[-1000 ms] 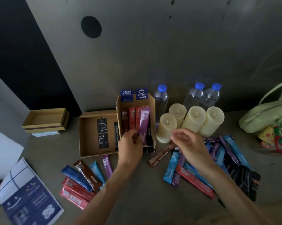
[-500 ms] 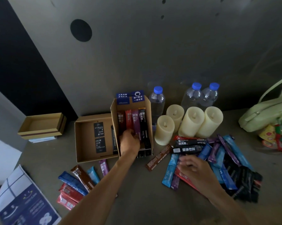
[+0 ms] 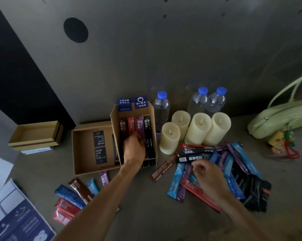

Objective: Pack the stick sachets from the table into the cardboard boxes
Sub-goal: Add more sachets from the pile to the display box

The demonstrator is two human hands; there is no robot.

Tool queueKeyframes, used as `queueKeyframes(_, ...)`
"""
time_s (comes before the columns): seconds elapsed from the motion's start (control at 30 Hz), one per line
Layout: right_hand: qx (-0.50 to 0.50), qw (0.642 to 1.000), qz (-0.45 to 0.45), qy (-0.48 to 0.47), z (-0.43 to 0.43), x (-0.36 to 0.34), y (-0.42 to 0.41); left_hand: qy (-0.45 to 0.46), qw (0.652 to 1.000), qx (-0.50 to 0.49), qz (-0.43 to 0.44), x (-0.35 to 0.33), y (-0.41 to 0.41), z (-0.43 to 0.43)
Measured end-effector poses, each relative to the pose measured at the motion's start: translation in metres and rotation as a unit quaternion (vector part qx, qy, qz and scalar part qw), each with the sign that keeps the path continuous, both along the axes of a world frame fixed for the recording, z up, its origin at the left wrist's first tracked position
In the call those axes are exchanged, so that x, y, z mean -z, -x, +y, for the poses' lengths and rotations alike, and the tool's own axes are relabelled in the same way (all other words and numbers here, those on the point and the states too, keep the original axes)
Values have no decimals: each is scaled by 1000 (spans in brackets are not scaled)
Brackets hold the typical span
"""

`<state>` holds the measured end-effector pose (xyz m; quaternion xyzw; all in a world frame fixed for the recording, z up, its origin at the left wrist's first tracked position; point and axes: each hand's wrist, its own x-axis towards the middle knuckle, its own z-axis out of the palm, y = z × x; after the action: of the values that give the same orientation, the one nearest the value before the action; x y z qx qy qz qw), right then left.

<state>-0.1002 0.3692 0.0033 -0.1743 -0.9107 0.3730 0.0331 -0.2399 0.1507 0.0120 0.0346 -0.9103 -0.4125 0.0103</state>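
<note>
Left hand inside the tall open brown cardboard box, fingers curled against the upright stick sachets (brown, red, purple, black), whose long axes run up the box towards its blue-printed flap; whether the grip actually pinches one cannot be told. Right hand hovers over the loose pile of blue, purple, red and black stick sachets on the grey table, fingers half-curled, apparently holding nothing. The pile's sachets fan outward from this grip. Left of the left hand: shallow brown cardboard tray holding black tags.
</note>
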Motion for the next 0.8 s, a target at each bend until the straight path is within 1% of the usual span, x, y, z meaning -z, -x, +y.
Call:
queueKeyframes(0.1,-7,991,21,-134,10,4,18,2,1000,6,-5,-2,0,0)
queueKeyframes(0.17,-41,977,17,-207,15,6,29,-11,1000,3,5,-4,-4,-2)
queueKeyframes(0.3,-109,947,-58,-296,19,13,39,-31,999,12,33,-11,-28,-8)
queueKeyframes(0.4,-128,940,-64,-309,24,11,45,-62,997,24,44,-19,-58,-12)
queueKeyframes(0.5,-131,943,-25,-305,32,-1,43,-93,993,55,47,-23,-84,-13)
queueKeyframes(0.63,-160,952,4,-262,39,-21,31,-101,988,115,28,-19,-105,-5)
queueKeyframes(0.7,-183,956,22,-228,37,-34,25,-98,985,143,11,-18,-108,2)
queueKeyframes(0.8,-215,961,35,-168,24,-54,14,-150,975,148,-70,-23,-109,12)
